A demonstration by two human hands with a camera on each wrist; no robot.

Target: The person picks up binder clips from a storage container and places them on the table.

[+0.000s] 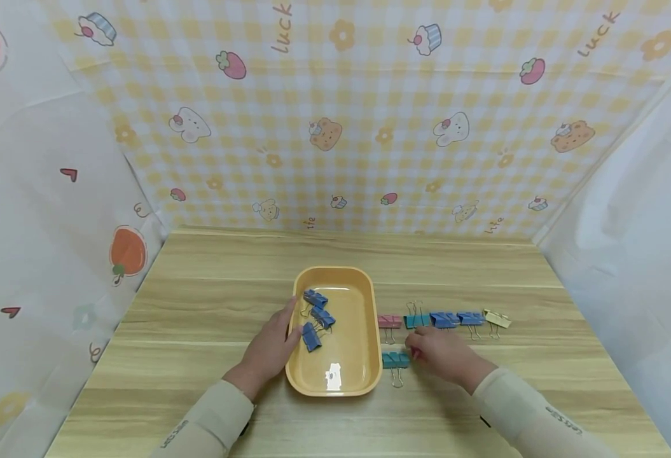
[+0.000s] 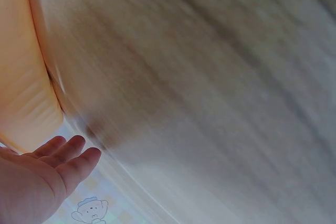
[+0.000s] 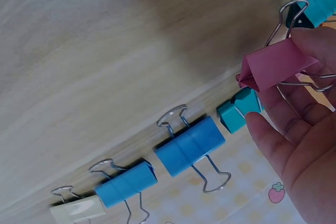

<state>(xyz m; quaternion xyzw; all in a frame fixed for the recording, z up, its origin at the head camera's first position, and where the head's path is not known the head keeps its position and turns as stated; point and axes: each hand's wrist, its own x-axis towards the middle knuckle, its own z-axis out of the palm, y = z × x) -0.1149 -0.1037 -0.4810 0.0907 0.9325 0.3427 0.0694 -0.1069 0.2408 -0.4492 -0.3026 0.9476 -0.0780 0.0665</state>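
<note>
My right hand pinches a pink binder clip between thumb and fingers, just right of a teal clip beside the tray. Behind that hand runs a row on the table: a pink clip, a teal clip, two blue clips and a pale yellow clip. The yellow tray holds several blue clips. At the tray's left rim rests my left hand, its fingers fairly straight in the left wrist view.
The wooden table extends to both sides of the tray. A checked cloth with printed figures hangs behind it, and white cloths hang at the left and right.
</note>
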